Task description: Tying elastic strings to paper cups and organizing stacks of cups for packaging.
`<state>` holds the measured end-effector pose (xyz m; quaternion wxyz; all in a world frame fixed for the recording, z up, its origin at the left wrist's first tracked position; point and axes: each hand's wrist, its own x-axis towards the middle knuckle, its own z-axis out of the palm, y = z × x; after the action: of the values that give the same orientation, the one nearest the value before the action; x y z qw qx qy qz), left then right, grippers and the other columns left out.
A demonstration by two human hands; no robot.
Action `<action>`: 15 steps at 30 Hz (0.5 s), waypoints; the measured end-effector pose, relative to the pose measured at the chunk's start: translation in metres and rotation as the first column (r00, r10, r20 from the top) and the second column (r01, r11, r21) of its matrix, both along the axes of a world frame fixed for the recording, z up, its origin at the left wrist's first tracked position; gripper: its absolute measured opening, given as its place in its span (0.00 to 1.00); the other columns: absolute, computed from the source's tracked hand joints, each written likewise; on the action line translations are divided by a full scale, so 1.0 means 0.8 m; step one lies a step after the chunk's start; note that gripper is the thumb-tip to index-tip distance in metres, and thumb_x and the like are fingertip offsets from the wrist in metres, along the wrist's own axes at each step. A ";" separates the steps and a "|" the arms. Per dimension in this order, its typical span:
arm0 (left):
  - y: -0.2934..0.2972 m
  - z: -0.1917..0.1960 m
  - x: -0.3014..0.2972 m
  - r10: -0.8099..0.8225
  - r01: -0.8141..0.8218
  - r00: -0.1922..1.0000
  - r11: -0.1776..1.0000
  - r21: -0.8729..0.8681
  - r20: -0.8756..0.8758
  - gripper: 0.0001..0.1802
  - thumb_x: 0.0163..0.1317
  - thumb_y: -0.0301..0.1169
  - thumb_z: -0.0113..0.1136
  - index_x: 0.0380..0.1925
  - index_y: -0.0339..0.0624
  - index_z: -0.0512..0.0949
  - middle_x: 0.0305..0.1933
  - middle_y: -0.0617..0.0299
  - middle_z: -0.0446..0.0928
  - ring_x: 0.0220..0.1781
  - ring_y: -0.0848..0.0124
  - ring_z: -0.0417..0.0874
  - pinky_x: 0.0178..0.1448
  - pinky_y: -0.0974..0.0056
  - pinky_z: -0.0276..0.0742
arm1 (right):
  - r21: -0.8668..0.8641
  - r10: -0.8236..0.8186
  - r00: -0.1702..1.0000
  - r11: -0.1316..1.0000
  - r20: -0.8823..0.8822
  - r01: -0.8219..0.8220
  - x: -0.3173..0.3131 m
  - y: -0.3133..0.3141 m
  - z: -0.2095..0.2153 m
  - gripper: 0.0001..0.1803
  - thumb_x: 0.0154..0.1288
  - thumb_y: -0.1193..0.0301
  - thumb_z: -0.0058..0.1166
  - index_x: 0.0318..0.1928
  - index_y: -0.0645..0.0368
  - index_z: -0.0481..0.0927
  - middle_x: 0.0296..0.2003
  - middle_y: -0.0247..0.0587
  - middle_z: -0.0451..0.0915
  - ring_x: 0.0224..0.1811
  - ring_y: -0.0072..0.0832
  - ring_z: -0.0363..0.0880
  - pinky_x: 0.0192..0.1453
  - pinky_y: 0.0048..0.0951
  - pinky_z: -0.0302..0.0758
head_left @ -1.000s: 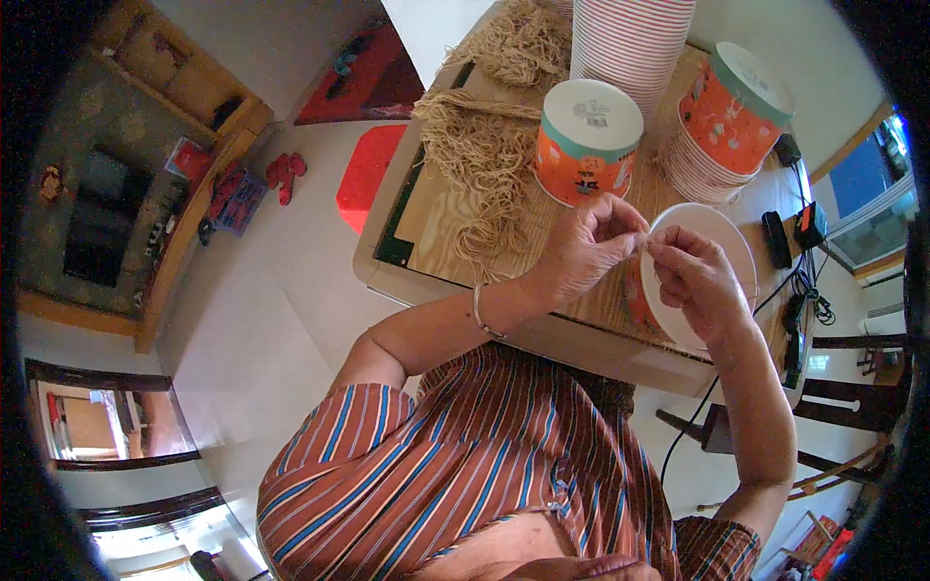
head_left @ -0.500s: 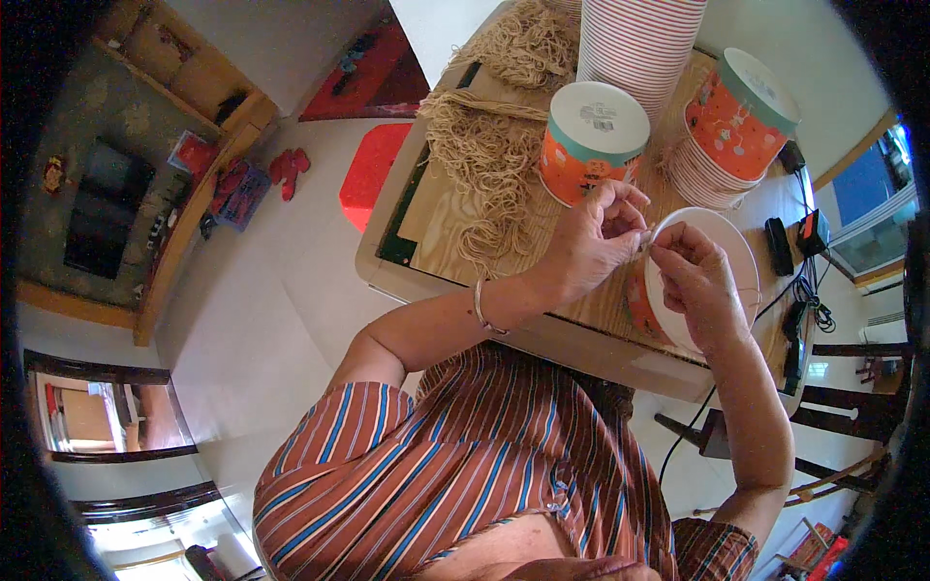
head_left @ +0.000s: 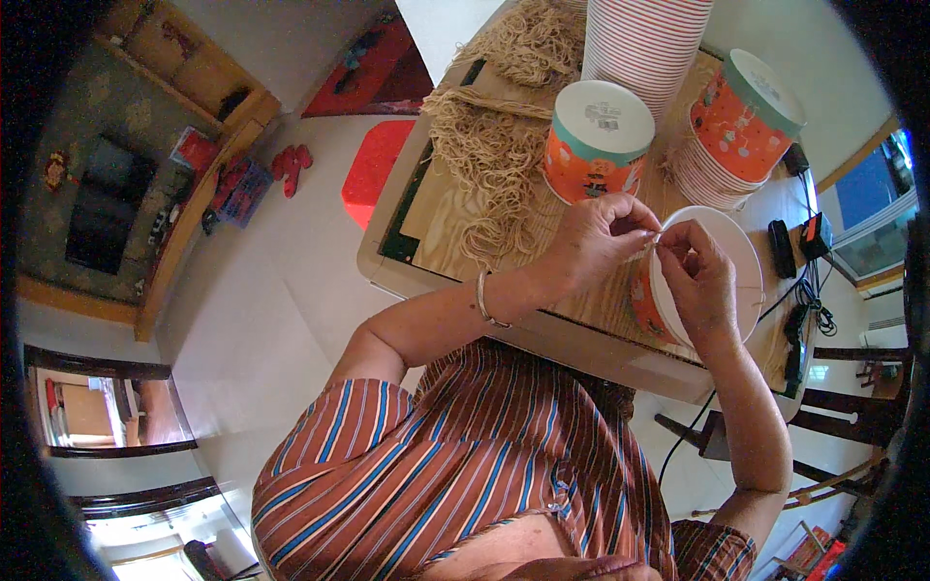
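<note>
An open paper bucket (head_left: 656,308), orange outside and white inside, stands at the table's near right. Over its left rim my two hands meet at the fingertips. My left hand (head_left: 603,240) is closed in a pinch, thumb against forefinger, on a small pale bit of cord (head_left: 659,235). My right hand (head_left: 699,281) pinches at the same spot with its other fingers curled; most of the cord there is hidden. A thin strand (head_left: 749,288) shows at the bucket's right inner side. Just beyond my left hand, an upside-down orange bucket with a teal band (head_left: 599,145) stands.
Tangled beige cords (head_left: 489,174) lie across the table's left half. A tall stack of white buckets (head_left: 644,48) rises at the back, with a stack of orange ones (head_left: 741,126) to its right. Black adapters (head_left: 814,232) and cables lie along the right edge. A red stool (head_left: 373,174) stands left.
My left hand has shifted slightly right and down, its fingers more bent. My right hand has barely moved, and the fingertips still meet at the bucket's rim.
</note>
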<state>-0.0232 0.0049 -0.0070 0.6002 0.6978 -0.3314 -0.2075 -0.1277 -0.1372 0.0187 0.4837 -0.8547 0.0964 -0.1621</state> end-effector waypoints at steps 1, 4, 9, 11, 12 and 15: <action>-0.001 -0.003 0.000 0.002 0.000 1.000 0.998 -0.057 0.030 0.13 0.60 0.28 0.63 0.46 0.42 0.77 0.37 0.69 0.79 0.36 0.85 0.76 0.40 0.76 0.74 | -0.052 -0.006 1.000 0.999 -0.015 0.005 0.000 0.000 0.002 0.04 0.61 0.75 0.55 0.35 0.62 0.76 0.27 0.39 0.77 0.29 0.22 0.75 0.36 0.27 0.74; -0.006 -0.007 -0.001 0.014 -0.007 0.999 0.985 -0.170 0.040 0.17 0.60 0.25 0.61 0.50 0.42 0.75 0.34 0.68 0.77 0.34 0.82 0.76 0.40 0.74 0.75 | -0.091 -0.010 1.000 0.996 -0.005 0.010 -0.001 0.000 -0.002 0.04 0.61 0.75 0.55 0.35 0.62 0.75 0.28 0.41 0.78 0.29 0.25 0.76 0.36 0.28 0.74; -0.010 -0.017 -0.001 0.002 -0.011 0.999 0.963 -0.270 -0.034 0.23 0.59 0.21 0.59 0.55 0.42 0.69 0.31 0.67 0.74 0.33 0.80 0.75 0.40 0.73 0.75 | -0.041 -0.018 0.999 0.999 -0.043 0.016 0.001 -0.002 -0.007 0.04 0.60 0.75 0.56 0.35 0.61 0.75 0.28 0.41 0.78 0.30 0.26 0.77 0.38 0.29 0.75; -0.011 -0.011 -0.005 -0.008 -0.026 0.995 0.944 -0.329 -0.100 0.23 0.59 0.19 0.57 0.56 0.40 0.68 0.33 0.68 0.73 0.34 0.81 0.74 0.41 0.74 0.74 | 0.055 0.008 0.999 0.998 -0.040 -0.006 0.004 -0.009 -0.015 0.04 0.62 0.74 0.55 0.35 0.61 0.75 0.27 0.37 0.77 0.25 0.23 0.74 0.29 0.26 0.73; -0.010 -0.008 -0.005 -0.006 -0.028 0.995 0.944 -0.328 -0.100 0.23 0.59 0.19 0.57 0.56 0.40 0.68 0.33 0.68 0.73 0.34 0.81 0.74 0.41 0.74 0.74 | 0.055 0.011 0.999 0.998 -0.040 -0.008 0.004 -0.006 -0.009 0.04 0.62 0.74 0.55 0.35 0.61 0.75 0.27 0.37 0.77 0.25 0.23 0.74 0.29 0.26 0.73; -0.008 -0.007 -0.004 -0.005 -0.037 0.988 0.962 -0.269 -0.157 0.22 0.59 0.18 0.56 0.54 0.39 0.69 0.34 0.69 0.72 0.34 0.81 0.73 0.41 0.74 0.73 | 0.351 -0.016 0.945 0.926 -0.327 0.137 0.003 0.004 0.016 0.02 0.66 0.72 0.52 0.36 0.53 0.72 0.22 0.23 0.67 0.16 0.10 0.59 0.15 0.15 0.55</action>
<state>-0.0263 -0.0011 -0.0123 0.7157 0.5934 -0.3029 -0.2095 -0.1253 -0.1337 0.0315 0.6069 -0.7588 0.2355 -0.0200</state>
